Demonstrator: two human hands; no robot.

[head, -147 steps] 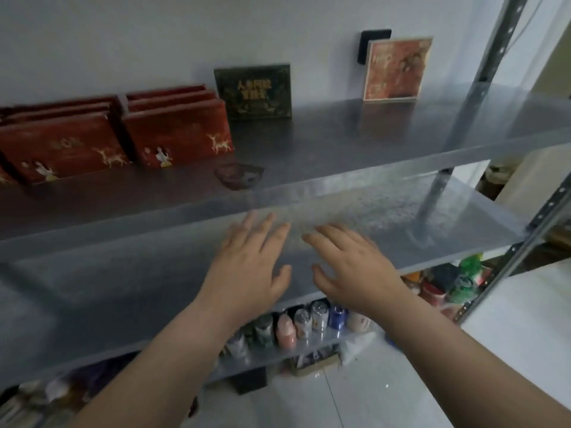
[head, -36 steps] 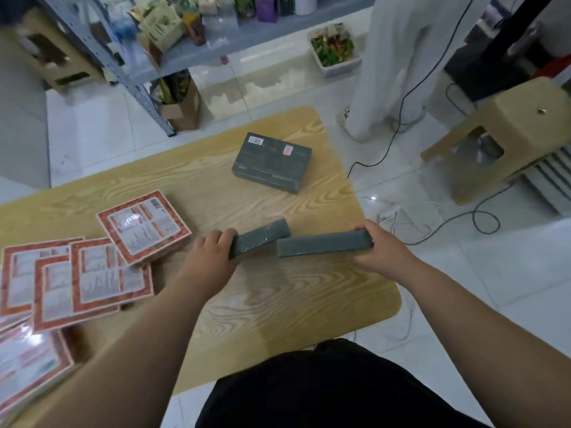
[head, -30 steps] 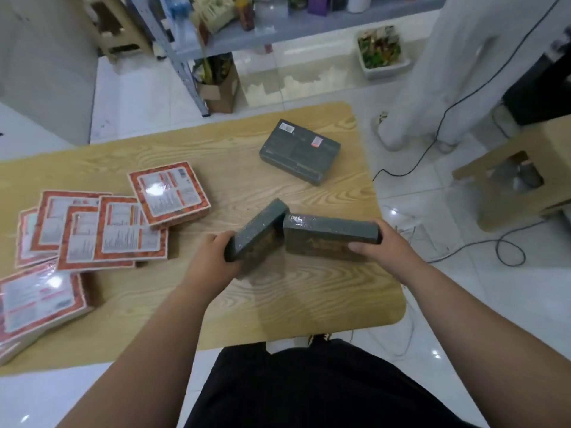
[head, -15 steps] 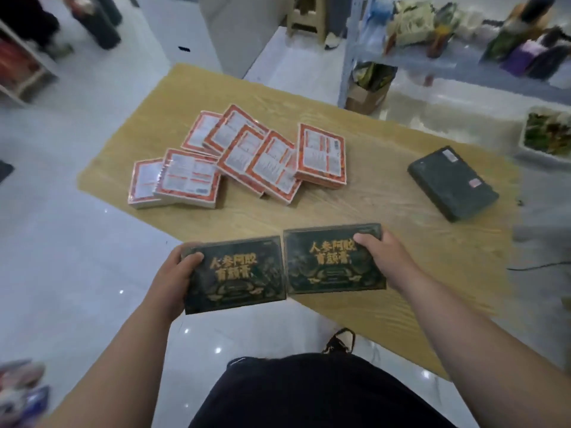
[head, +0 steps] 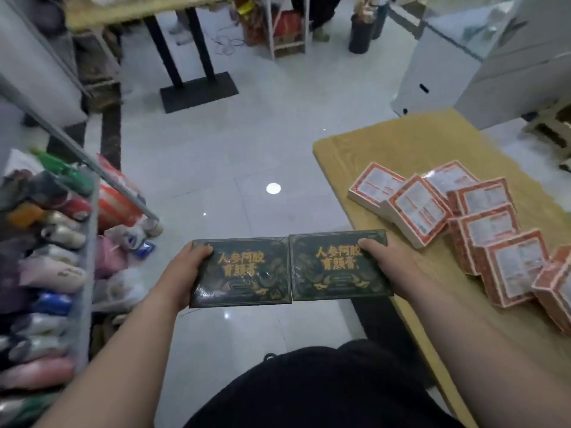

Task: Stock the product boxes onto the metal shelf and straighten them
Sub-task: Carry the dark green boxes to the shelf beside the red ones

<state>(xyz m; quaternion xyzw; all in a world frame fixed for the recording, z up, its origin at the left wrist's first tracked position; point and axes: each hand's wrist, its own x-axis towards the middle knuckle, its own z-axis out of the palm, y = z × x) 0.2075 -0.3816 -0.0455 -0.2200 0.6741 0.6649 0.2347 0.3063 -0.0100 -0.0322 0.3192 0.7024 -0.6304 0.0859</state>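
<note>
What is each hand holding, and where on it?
Left hand: left green box, by its left edge. Right hand: right green box, by its right edge.

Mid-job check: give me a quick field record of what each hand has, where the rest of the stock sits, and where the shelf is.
left hand: grips the left green box by its left edge
right hand: grips the right green box near its upper right corner
pair: side by side, inner edges touching, gold lettering up, over the floor
remaining stock: red-and-white boxes, loosely overlapped on the wooden table, to the right
metal shelf: at left, this tier holds bottles
task state: neither green box shelved yet
</note>
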